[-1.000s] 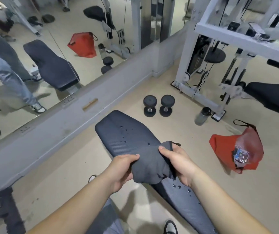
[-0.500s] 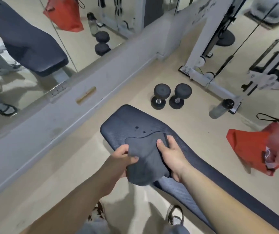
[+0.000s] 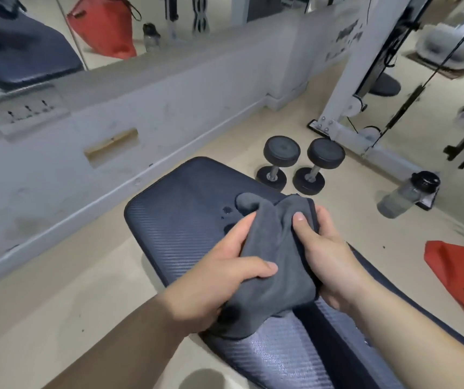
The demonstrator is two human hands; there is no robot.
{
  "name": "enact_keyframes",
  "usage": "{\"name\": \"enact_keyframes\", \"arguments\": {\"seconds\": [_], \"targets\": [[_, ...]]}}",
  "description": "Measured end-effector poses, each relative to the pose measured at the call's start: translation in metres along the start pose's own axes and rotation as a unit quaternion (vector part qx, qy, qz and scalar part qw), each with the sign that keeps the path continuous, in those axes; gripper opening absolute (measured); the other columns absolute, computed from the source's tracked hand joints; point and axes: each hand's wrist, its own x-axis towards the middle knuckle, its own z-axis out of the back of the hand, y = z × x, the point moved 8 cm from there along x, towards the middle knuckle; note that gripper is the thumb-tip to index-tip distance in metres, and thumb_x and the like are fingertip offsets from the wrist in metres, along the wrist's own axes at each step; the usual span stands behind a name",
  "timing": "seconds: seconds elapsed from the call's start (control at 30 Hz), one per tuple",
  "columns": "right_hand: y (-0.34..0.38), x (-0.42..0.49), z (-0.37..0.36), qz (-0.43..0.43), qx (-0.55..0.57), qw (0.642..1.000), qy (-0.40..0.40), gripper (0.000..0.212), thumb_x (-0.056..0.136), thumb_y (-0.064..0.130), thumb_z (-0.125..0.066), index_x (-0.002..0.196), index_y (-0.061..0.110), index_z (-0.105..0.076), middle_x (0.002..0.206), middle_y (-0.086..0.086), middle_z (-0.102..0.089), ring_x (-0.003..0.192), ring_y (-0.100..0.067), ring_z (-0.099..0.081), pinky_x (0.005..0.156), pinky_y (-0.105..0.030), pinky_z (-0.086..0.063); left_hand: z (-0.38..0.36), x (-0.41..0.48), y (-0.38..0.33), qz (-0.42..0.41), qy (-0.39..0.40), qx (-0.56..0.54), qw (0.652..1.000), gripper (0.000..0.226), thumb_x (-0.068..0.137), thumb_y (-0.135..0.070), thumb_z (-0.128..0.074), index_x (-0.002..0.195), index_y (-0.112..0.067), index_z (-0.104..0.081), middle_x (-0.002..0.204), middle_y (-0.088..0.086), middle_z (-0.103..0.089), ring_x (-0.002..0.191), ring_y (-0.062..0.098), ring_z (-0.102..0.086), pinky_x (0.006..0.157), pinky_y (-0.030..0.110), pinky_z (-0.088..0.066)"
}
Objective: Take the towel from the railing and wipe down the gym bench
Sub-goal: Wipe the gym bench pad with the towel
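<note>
A dark grey towel [image 3: 274,265] lies bunched on the dark blue padded gym bench [image 3: 180,214], which runs from the centre toward the lower right. My left hand [image 3: 219,282] grips the towel's left side, thumb across the cloth. My right hand [image 3: 323,248] grips its right side, thumb pressed on top. Both hands hold the towel down against the pad. A few water drops and a wet patch [image 3: 243,202] show on the bench just beyond the towel's far edge.
Two black dumbbells [image 3: 299,164] stand on the beige floor past the bench's end. A grey bottle [image 3: 409,193] sits by the white cable machine's base [image 3: 345,127]. A red bag [image 3: 461,279] lies at right. A low grey wall [image 3: 112,153] under a mirror runs at left.
The towel has gone from held above the bench to pressed on the pad, nearer its far end. The view has dropped closer to the bench.
</note>
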Motion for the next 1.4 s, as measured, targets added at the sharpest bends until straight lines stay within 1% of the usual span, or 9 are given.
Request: {"name": "enact_keyframes", "arguments": {"seconds": [0.17, 0.27, 0.33, 0.43, 0.53, 0.6, 0.83, 1.07, 1.4], "targets": [[0.0, 0.023, 0.03, 0.063, -0.068, 0.996, -0.013, 0.029, 0.108, 0.038, -0.051, 0.136, 0.039, -0.06, 0.122, 0.005, -0.077, 0.111, -0.018, -0.075, 0.095, -0.044, -0.06, -0.017, 0.023, 0.015, -0.048, 0.021, 0.024, 0.998, 0.072, 0.093, 0.008, -0.059, 0.139, -0.047, -0.056, 0.129, -0.006, -0.075, 0.12, 0.021, -0.07, 0.106, 0.045, -0.053], [-0.002, 0.029, 0.048, 0.042, -0.195, 0.979, -0.052, 0.047, 0.103, 0.048, -0.052, 0.143, 0.024, -0.054, 0.136, -0.006, -0.067, 0.121, -0.028, -0.066, 0.105, -0.047, -0.054, -0.002, 0.024, 0.028, -0.032, -0.084, 0.068, 0.994, 0.041, 0.093, -0.001, -0.064, 0.119, -0.033, -0.07, 0.115, -0.005, -0.077, 0.1, 0.011, -0.077, 0.082, 0.039, -0.061], [-0.002, 0.022, 0.046, 0.045, -0.377, 0.922, -0.074, 0.064, 0.098, 0.052, -0.054, 0.151, 0.018, -0.043, 0.151, -0.014, -0.051, 0.134, -0.035, -0.053, 0.112, -0.047, -0.045, 0.022, 0.019, 0.038, -0.033, -0.171, 0.175, 0.969, 0.026, 0.093, -0.009, -0.068, 0.113, -0.026, -0.07, 0.112, -0.007, -0.073, 0.086, 0.002, -0.073, 0.081, 0.036, -0.063], [-0.017, -0.004, 0.012, 0.113, -0.578, 0.808, -0.029, 0.079, 0.097, 0.059, -0.051, 0.163, 0.025, -0.025, 0.172, -0.013, -0.016, 0.157, -0.037, -0.02, 0.125, -0.05, -0.027, 0.055, 0.005, 0.041, -0.064, -0.225, 0.433, 0.871, 0.037, 0.089, -0.024, -0.07, 0.126, -0.018, -0.068, 0.128, -0.002, -0.066, 0.115, 0.017, -0.065, 0.107, 0.031, -0.048], [-0.053, -0.015, -0.017, 0.1, -0.619, 0.776, 0.064, 0.078, 0.101, 0.065, -0.036, 0.167, 0.028, -0.016, 0.177, -0.006, -0.004, 0.162, -0.031, -0.002, 0.13, -0.047, -0.012, 0.084, -0.007, 0.052, -0.011, -0.23, 0.64, 0.733, 0.055, 0.089, -0.046, -0.06, 0.135, -0.017, -0.06, 0.15, 0.008, -0.05, 0.14, 0.031, -0.045, 0.116, 0.039, -0.038], [-0.073, -0.017, -0.026, 0.075, -0.631, 0.767, 0.086, 0.074, 0.104, 0.063, -0.026, 0.167, 0.027, -0.011, 0.177, -0.005, 0.002, 0.163, -0.03, 0.004, 0.131, -0.047, -0.007, 0.1, -0.013, 0.064, 0.045, -0.216, 0.685, 0.695, 0.073, 0.089, -0.061, -0.047, 0.146, -0.017, -0.046, 0.159, 0.012, -0.038, 0.148, 0.034, -0.032, 0.119, 0.047, -0.033], [-0.072, 0.023, -0.055, 0.144, -0.638, 0.753, 0.071, 0.067, 0.107, 0.059, -0.023, 0.167, 0.032, -0.009, 0.177, 0.003, 0.004, 0.163, -0.024, 0.008, 0.13, -0.044, -0.001, 0.121, -0.019, 0.064, 0.048, -0.111, 0.655, 0.746, 0.104, 0.081, -0.067, -0.065, 0.165, -0.031, -0.014, 0.174, -0.006, 0.0, 0.16, 0.011, 0.0, 0.128, 0.029, -0.014], [-0.048, 0.086, -0.121, 0.157, -0.638, 0.753, 0.029, 0.067, 0.106, 0.057, -0.019, 0.167, 0.03, -0.014, 0.177, -0.002, -0.002, 0.163, -0.028, 0.001, 0.13, -0.048, -0.003, 0.137, -0.022, 0.068, -0.01, -0.133, 0.597, 0.791, 0.112, 0.074, -0.064, -0.076, 0.164, -0.029, -0.02, 0.174, -0.007, -0.001, 0.159, 0.006, 0.0, 0.129, 0.032, -0.016], [-0.073, -0.008, -0.135, 0.284, -0.642, 0.676, 0.226, 0.097, 0.084, 0.087, -0.002, 0.166, 0.037, -0.015, 0.174, 0.013, -0.001, 0.161, -0.008, 0.004, 0.131, -0.032, -0.002, 0.165, -0.031, 0.067, -0.002, -0.159, 0.576, 0.802, 0.132, 0.068, -0.063, -0.082, 0.166, -0.019, -0.005, 0.174, 0.001, 0.009, 0.16, 0.018, 0.011, 0.13, 0.033, -0.009]]}}
